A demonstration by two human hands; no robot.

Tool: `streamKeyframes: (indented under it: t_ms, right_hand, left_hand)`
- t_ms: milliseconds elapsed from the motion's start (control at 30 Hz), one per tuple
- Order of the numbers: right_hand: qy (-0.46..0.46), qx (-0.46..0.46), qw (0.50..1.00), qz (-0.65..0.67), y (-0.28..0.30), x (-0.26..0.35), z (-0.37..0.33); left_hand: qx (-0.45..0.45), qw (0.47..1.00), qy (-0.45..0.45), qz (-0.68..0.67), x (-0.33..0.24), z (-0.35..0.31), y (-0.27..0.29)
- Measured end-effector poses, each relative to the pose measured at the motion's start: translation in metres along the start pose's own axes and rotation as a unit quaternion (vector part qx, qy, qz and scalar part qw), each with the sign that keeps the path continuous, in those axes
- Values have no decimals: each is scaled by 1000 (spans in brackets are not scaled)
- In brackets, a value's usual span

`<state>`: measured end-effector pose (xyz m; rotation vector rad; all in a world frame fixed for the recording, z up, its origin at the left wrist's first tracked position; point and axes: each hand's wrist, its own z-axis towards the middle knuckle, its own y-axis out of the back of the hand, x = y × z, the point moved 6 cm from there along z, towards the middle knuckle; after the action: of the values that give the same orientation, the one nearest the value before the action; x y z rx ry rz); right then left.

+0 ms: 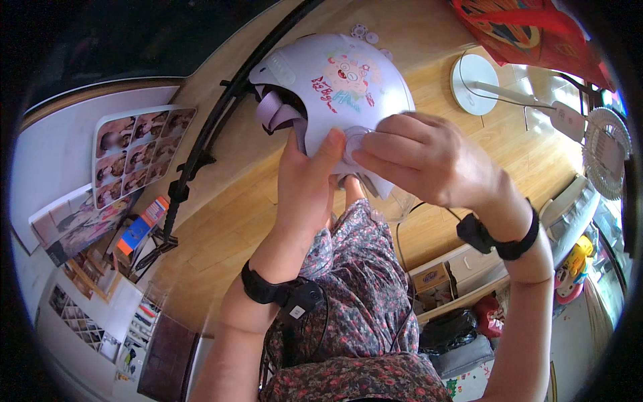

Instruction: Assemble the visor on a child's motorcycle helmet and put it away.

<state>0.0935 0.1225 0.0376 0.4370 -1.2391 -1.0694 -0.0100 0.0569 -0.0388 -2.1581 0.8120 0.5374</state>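
A pale lavender helmet (375,77) with a cartoon drawing and coloured lettering on its shell is held up in front of me. My left hand (301,181) grips its lower edge, the thumb lying against a round, pale purple disc (353,142) on the helmet's side. The fingers of my right hand (429,157) are bent and pinch that disc from the right. They cover part of it, so whether it is fixed on cannot be told. A purple strap (276,110) loops out of the helmet's dark opening, beside my left hand.
Beyond the helmet lie small round pieces (359,31). A black pole (194,154) slants past on the left, near a photo board (140,151). On the right are a white fan (606,154) with a round base (472,84), a red bag (536,33) and drawers (469,268).
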Motion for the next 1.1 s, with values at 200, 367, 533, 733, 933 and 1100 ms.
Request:
streamKeyframes:
  t_ms: [200, 367, 533, 733, 933, 1100]
  right_hand:
    - [20, -8, 997, 80, -3, -14, 11]
    - [60, -4, 996, 62, -3, -12, 13]
    - [49, -12, 998, 29, -2, -8, 11]
    - [23, 5, 1000, -14, -4, -2, 13]
    - [-68, -3, 998, 8, -5, -4, 15]
    - [-134, -13, 990, 32, -9, -3, 12]
  left_hand:
    - [-26, 1000, -11, -10, 2, 3, 2]
    - [-8, 1000, -11, -29, 0, 6, 4]
    - [-5, 999, -7, -35, 0, 6, 3]
    - [-17, 1000, 2, -20, 4, 5, 5]
    - [-14, 999, -1, -28, 4, 5, 2]
    - [-17, 999, -10, -28, 3, 4, 3]
